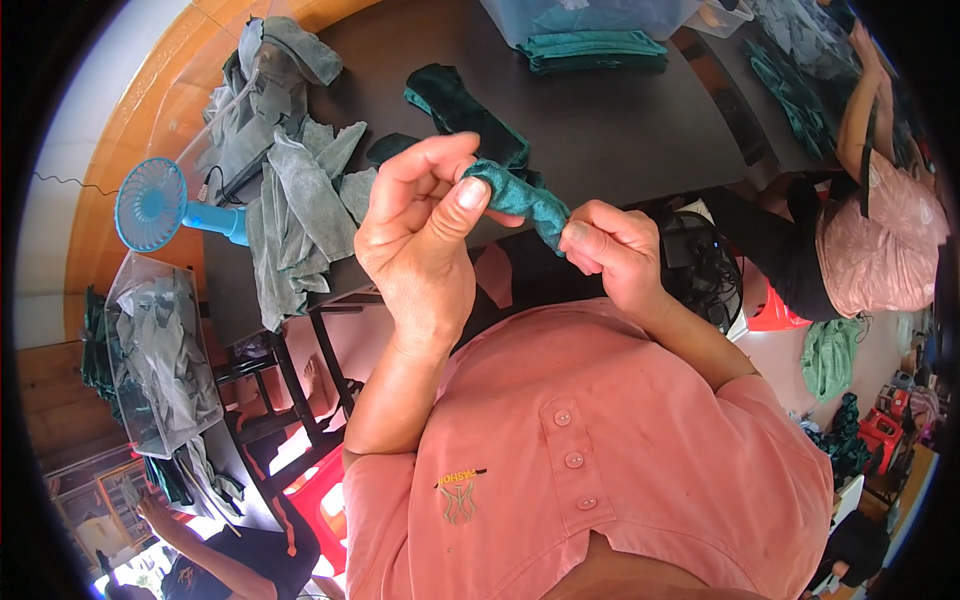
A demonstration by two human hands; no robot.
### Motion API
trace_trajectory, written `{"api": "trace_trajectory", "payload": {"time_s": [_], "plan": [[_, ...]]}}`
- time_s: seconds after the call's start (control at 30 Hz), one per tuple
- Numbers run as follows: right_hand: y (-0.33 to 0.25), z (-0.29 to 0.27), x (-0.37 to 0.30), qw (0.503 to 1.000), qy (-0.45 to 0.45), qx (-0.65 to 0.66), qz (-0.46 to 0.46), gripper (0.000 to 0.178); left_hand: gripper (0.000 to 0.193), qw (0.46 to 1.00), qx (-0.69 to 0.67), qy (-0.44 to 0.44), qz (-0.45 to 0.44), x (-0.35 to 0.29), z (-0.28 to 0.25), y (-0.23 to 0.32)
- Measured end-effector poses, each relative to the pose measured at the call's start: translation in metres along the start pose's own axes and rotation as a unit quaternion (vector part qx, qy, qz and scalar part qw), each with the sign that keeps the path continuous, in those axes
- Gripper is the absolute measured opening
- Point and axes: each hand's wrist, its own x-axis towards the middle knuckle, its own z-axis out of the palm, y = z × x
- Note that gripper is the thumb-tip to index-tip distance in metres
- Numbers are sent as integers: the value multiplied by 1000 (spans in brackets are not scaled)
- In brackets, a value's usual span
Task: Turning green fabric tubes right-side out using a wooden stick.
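Between my hands, above the table's near edge, stretches a narrow piece of dark green velvet-like fabric (pixel 530 205), gathered and slightly twisted. My left hand (pixel 425 225) pinches its upper left end between thumb and fingers. The lower right end sits in the closed fingers of my right hand (pixel 612 250). Just behind my left hand, more dark green velvet pieces (pixel 465 110) lie on the dark table (pixel 600 120). Part of that pile is hidden by my fingers.
Grey-green fabric pieces (pixel 300 190) heap at the table's left, beside a blue fan (pixel 150 205). At the back stand a clear plastic bin (pixel 590 15) and a folded teal stack (pixel 592 50). Other people work at right (pixel 880 220) and lower left (pixel 240 560). Left is a fabric-filled clear box (pixel 165 360).
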Motion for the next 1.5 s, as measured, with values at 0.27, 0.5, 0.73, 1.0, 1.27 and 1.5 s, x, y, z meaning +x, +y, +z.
{"api": "trace_trajectory", "payload": {"time_s": [0.27, 0.5, 0.73, 1.0, 1.27, 1.5], "plan": [[-1, 2, 3, 997, 15, -65, -46, 26, 15, 999, -26, 17, 35, 0, 1, -7], [2, 0, 5, 994, 8, -72, -78, 25, 15, 999, -16, -26, 43, 2, -5, -14], [4, -3, 8, 985, 12, -126, -116, 24, 15, 998, -30, -18, 44, 0, -3, -11], [2, -11, 3, 990, -26, -118, -74, 18, 15, 995, 8, -66, 72, -1, -7, -14], [-2, -7, 4, 991, -31, -98, -88, 17, 18, 995, 8, -67, 73, -5, 0, -7], [2, -8, 3, 984, -3, -137, -111, 25, 21, 994, 19, -68, 83, -3, -1, -3]]}}
